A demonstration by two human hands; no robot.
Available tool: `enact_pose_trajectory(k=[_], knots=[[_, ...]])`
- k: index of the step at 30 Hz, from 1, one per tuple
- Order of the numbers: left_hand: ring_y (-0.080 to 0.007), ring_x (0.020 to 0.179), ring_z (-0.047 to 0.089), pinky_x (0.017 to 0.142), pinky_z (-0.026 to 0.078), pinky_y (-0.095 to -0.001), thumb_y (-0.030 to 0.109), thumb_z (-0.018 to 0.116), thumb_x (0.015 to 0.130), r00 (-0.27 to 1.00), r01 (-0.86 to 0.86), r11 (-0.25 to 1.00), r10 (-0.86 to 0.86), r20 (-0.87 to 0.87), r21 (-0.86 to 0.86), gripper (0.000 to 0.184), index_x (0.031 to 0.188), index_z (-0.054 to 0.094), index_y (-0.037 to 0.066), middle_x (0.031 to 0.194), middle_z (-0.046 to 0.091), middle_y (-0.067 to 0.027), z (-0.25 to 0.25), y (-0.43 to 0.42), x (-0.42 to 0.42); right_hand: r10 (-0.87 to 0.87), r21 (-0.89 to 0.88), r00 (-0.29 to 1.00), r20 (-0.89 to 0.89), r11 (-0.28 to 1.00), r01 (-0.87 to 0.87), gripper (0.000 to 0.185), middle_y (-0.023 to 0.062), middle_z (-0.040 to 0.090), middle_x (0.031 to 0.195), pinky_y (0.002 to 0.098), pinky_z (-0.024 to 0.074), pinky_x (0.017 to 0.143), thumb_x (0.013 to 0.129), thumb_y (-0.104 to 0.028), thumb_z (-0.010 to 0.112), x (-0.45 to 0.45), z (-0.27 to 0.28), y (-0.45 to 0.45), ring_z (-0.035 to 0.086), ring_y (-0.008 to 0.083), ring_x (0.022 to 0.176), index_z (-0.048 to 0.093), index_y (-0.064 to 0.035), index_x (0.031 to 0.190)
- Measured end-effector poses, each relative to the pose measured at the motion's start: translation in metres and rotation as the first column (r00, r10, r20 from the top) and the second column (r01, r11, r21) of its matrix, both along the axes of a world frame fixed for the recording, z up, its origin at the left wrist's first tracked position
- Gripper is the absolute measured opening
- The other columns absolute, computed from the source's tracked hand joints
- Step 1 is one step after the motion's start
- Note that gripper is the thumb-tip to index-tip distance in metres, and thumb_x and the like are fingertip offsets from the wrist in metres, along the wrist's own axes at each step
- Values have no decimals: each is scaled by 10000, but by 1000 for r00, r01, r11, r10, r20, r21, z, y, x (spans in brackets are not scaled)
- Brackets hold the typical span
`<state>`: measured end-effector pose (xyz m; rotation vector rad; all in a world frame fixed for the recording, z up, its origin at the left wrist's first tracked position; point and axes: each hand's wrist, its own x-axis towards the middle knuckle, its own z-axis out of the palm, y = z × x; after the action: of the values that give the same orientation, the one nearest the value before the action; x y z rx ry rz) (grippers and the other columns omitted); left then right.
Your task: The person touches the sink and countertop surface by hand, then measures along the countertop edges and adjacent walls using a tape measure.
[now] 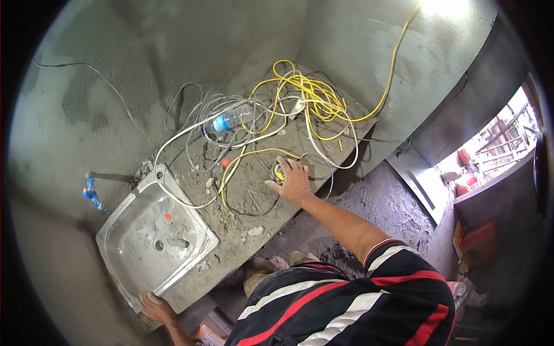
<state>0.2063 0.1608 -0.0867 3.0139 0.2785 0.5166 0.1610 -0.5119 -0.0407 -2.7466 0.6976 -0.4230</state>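
My right hand (295, 183) is over the counter, thumb and fingers around a small yellow-and-black tape measure (279, 172), which is partly hidden under the fingers. A thin yellow cable (254, 151) and loose grey wires lie beside that hand. My left hand (156, 309) rests on the near corner of the steel sink (203, 235), its fingers laid over the edge. Dust and lumps of mortar cover the basin, and a short dark piece (179, 243) lies near the drain.
Coiled yellow cable (323, 99), grey cable and a plastic bottle (228, 120) lie along the back of the dusty concrete counter (231, 254). A blue tap (91, 193) sticks out from the left wall. Mortar lumps (255, 230) are scattered near the sink. To the right is a doorway.
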Motion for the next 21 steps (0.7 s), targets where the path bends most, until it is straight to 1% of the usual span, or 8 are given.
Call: enact_pose_trajectory(k=[6, 8, 12, 15, 16, 18, 19, 21], knots=[[-396, 1452, 502, 1221, 339, -535, 321, 459, 1145, 999, 38, 999, -39, 15, 12, 466, 1348, 685, -33, 1490, 644, -156, -7, 11, -1, -2, -2, 1000, 13, 1000, 2, 988, 240, 543, 1491, 534, 328, 1175, 881, -664, 752, 0, -2, 3, 487, 384, 1407, 444, -111, 1639], [-411, 1441, 508, 1218, 348, -540, 300, 476, 1140, 996, 47, 997, -51, 69, 63, 437, 1338, 689, -26, 1477, 652, -158, -10, 11, -3, -14, 2, 1000, 3, 1000, 14, 987, 242, 542, 1494, 532, 330, 1176, 880, -661, 755, 1, 3, 5, 488, 387, 1407, 446, -111, 1639], [-417, 1449, 501, 1226, 341, -540, 290, 489, 1136, 997, 62, 997, -64, 38, 42, 421, 1338, 692, -20, 1479, 652, -157, 4, 5, -5, -7, -35, 1000, 17, 999, 8, 989, 244, 543, 1490, 544, 334, 1175, 880, -659, 760, 4, -3, 5, 488, 396, 1400, 439, -116, 1642], [-415, 1453, 498, 1231, 334, -545, 300, 485, 1138, 997, 76, 997, -76, 27, 13, 431, 1348, 692, -15, 1489, 648, -158, 16, -1, -7, -16, -55, 997, -79, 998, 11, 1042, 237, 536, 1493, 567, 347, 1168, 885, -672, 757, 6, 5, 7, 507, 403, 1367, 365, -119, 1678], [-416, 1457, 493, 1235, 328, -547, 309, 482, 1139, 998, 65, 998, -65, 23, -19, 443, 1365, 687, -12, 1498, 644, -158, 15, 0, -6, -30, -62, 996, -85, 998, 25, 1042, 237, 536, 1493, 567, 347, 1168, 885, -672, 757, 6, 11, 8, 507, 403, 1367, 365, -119, 1678], [-418, 1461, 488, 1239, 322, -549, 318, 479, 1141, 997, 74, 995, -74, 12, -59, 455, 1383, 683, -9, 1507, 640, -159, 11, 3, -3, 12, 46, 975, -221, 999, -2, 1093, 260, 506, 1530, 592, 341, 1187, 898, -695, 741, 4, 20, 7, 474, 428, 1426, 292, -117, 1709], [-410, 1463, 488, 1232, 329, -541, 338, 480, 1146, 998, 62, 998, -62, -4, -33, 466, 1395, 674, -5, 1520, 630, -145, 8, 6, -3, -5, 40, 974, -227, 999, 14, 1093, 260, 506, 1530, 592, 341, 1187, 898, -695, 741, 2, 23, 7, 474, 428, 1426, 292, -117, 1709], [-403, 1466, 488, 1225, 335, -534, 358, 481, 1151, 998, 56, 998, -57, -18, -14, 478, 1408, 665, 0, 1534, 621, -132, 6, 8, -3, 25, 68, 955, -295, 998, -5, 1146, 293, 458, 1582, 620, 314, 1215, 909, -724, 717, 3, 27, 7, 412, 466, 1500, 213, -106, 1732]])
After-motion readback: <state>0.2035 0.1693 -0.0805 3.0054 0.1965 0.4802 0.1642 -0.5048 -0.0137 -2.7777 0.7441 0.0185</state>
